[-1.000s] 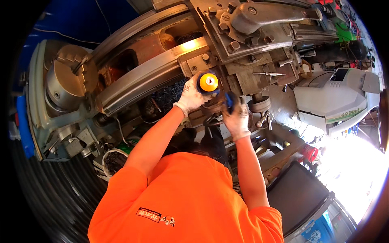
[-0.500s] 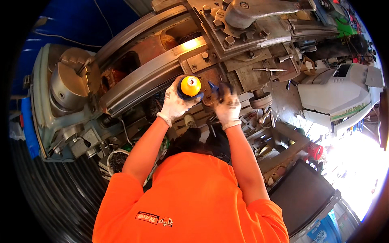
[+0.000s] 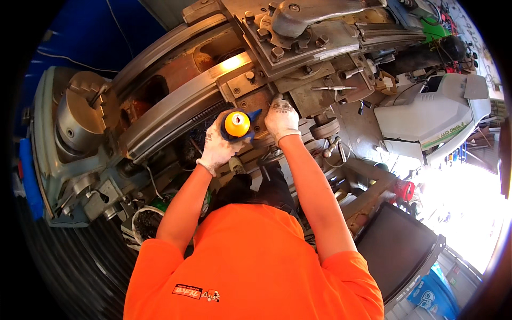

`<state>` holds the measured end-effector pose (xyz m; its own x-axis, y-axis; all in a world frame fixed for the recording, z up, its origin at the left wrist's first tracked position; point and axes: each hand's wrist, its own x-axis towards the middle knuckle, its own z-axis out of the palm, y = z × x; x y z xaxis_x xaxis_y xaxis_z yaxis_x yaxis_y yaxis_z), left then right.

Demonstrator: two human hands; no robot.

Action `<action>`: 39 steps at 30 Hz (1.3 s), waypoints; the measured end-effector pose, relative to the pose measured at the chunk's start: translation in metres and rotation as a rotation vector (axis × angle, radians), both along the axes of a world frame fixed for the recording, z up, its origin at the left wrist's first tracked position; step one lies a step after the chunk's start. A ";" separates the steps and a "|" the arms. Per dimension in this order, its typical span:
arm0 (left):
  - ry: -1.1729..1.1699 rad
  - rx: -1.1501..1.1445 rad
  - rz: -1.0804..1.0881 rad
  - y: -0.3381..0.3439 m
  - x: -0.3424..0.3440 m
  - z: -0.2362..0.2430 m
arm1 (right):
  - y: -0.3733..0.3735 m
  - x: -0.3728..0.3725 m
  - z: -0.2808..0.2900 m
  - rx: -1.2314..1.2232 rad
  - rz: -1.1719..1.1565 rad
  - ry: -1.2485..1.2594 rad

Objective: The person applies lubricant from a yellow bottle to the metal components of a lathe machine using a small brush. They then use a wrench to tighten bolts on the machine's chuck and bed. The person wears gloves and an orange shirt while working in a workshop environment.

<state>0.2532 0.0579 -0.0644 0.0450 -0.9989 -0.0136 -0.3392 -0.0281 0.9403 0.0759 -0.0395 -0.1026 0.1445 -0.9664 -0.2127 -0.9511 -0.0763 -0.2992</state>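
My gloved left hand (image 3: 214, 144) grips a container (image 3: 237, 125) with a yellow top, a small central opening and dark blue around it. A blue pointed piece (image 3: 253, 115) juts out beside the yellow top; I cannot tell whether it is attached. My gloved right hand (image 3: 282, 118), fingers curled, reaches onto the lathe's carriage (image 3: 304, 85) just right of the container; what its fingertips hold, if anything, is hidden. The bed rail (image 3: 176, 117) runs just behind my left hand, with a steel plate and bolts at its right end.
A chuck (image 3: 79, 120) sits at the left, the tool post lever (image 3: 312, 15) at the top. A white machine housing (image 3: 413, 120) stands to the right, a dark panel (image 3: 393, 245) at lower right, a bucket (image 3: 146, 224) at lower left, and a metal frame (image 3: 373, 192) below the carriage.
My left hand and the container have shifted left and down. My right hand has moved up onto the carriage, and the blue piece it held now shows beside the yellow top.
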 end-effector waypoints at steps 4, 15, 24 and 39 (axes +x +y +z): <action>0.093 -0.045 -0.018 0.002 0.000 -0.008 | 0.015 -0.008 0.000 -0.108 -0.031 -0.050; -0.118 -0.063 -0.142 0.005 0.015 0.010 | 0.065 -0.046 0.046 0.231 -0.462 -1.398; -0.437 -0.116 -0.265 0.010 0.021 0.029 | 0.093 -0.051 0.062 0.317 -0.495 -1.626; -0.618 -0.010 -0.265 0.023 0.032 0.046 | 0.109 -0.050 0.073 0.419 -0.467 -1.738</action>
<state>0.2851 0.0807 -0.0181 -0.2057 -0.9771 -0.0547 -0.8092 0.1384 0.5709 0.0262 0.0696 -0.0299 0.2054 -0.9168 -0.3423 0.4925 0.3991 -0.7734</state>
